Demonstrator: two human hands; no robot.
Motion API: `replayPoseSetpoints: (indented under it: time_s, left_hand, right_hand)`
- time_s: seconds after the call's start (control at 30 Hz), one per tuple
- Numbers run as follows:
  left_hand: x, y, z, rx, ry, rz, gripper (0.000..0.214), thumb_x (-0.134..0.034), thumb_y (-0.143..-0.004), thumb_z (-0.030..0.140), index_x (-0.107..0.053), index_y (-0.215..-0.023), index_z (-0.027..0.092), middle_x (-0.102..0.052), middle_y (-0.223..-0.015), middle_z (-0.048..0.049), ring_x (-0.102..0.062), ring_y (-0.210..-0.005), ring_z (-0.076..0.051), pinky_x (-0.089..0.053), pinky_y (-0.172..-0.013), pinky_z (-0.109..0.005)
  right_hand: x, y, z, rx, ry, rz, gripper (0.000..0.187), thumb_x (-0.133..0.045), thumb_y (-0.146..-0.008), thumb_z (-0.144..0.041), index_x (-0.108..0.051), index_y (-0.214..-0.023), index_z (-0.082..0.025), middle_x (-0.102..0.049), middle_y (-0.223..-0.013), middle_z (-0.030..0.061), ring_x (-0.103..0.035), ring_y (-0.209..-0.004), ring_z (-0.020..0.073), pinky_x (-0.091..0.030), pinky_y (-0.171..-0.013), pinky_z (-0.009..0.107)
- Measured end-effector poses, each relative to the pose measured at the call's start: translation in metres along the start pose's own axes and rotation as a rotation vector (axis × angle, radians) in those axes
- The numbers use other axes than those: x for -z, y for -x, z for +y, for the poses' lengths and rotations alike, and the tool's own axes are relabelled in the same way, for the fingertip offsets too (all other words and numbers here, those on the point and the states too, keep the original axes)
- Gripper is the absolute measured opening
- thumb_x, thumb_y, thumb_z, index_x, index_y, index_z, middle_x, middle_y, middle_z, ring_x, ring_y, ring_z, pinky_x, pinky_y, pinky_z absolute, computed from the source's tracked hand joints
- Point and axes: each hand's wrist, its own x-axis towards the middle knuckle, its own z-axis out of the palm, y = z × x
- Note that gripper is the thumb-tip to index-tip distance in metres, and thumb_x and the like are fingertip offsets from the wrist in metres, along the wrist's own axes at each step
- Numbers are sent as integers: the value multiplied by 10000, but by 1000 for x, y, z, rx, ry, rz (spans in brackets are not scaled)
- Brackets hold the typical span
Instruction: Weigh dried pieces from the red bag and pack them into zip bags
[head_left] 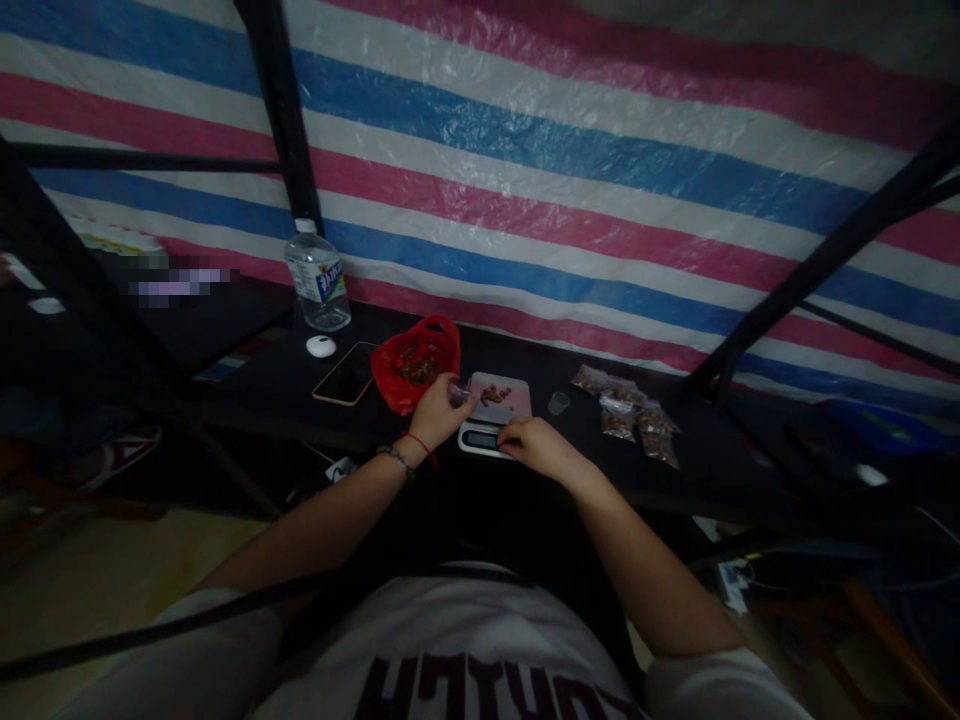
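A small digital scale stands on the dark table with a little heap of brown bits on its platform. My left hand is closed at the scale's left edge, pinching a small clear thing I cannot make out. My right hand rests curled at the scale's front right, fingers by the display. An open red plastic bag with brown pieces lies just left of the scale.
Several small clear packets of brown bits and a tiny clear cup lie right of the scale. A phone, a white mouse and a water bottle stand left. Black frame bars cross a striped tarp behind.
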Motion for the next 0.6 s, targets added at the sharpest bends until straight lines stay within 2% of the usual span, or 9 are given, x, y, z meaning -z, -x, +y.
replayPoseSetpoints:
  time_s: [0.17, 0.23, 0.33, 0.4, 0.5, 0.6]
  left_hand:
    - [3, 2, 5, -77, 17, -35, 498, -663, -717, 414, -512, -1120, 164, -628, -1017, -80, -620, -923, -222, -496, -825, -343]
    - [5, 2, 7, -122, 31, -52, 474, -666, -708, 373, -517, -1107, 165, -625, -1017, -74, -617, -920, -216, -493, -832, -338]
    - [6, 3, 8, -158, 57, -73, 432, -657, -704, 313, -524, -1087, 167, -626, -1012, -67, -617, -917, -206, -494, -827, -324]
    - [6, 3, 8, -153, 61, -72, 435, -658, -707, 314, -522, -1093, 167, -627, -1010, -66, -617, -916, -206, -494, -824, -324]
    - [6, 3, 7, -131, 58, -62, 464, -662, -719, 355, -515, -1116, 165, -626, -1019, -71, -615, -922, -210, -492, -831, -335]
    - [6, 3, 7, -118, 63, -63, 472, -660, -727, 366, -515, -1122, 154, -629, -1014, -77, -616, -916, -211, -493, -828, -338]
  right_hand:
    - [16, -31, -9, -37, -107, 352, 105, -610, -811, -173, -703, -856, -191, -689, -881, 43, -624, -843, 151, -457, -786, 253]
    - [18, -51, -14, -43, -112, 410, 109, -616, -806, -187, -706, -865, -197, -688, -899, 43, -622, -859, 154, -462, -790, 257]
    - [18, -73, -15, -24, -121, 320, 166, -604, -801, -180, -716, -917, -219, -700, -947, 30, -631, -881, 154, -468, -810, 260]
    - [22, -76, -7, -66, -140, 307, 219, -562, -822, -168, -712, -972, -221, -703, -990, 30, -637, -894, 150, -475, -807, 257]
    - [32, -63, 15, -223, -88, 339, 214, -564, -809, -155, -720, -954, -180, -708, -976, 58, -643, -873, 159, -479, -779, 254]
    - [36, -44, 35, -339, -46, 182, 155, -636, -766, -192, -736, -881, -160, -721, -888, 63, -653, -782, 158, -472, -706, 232]
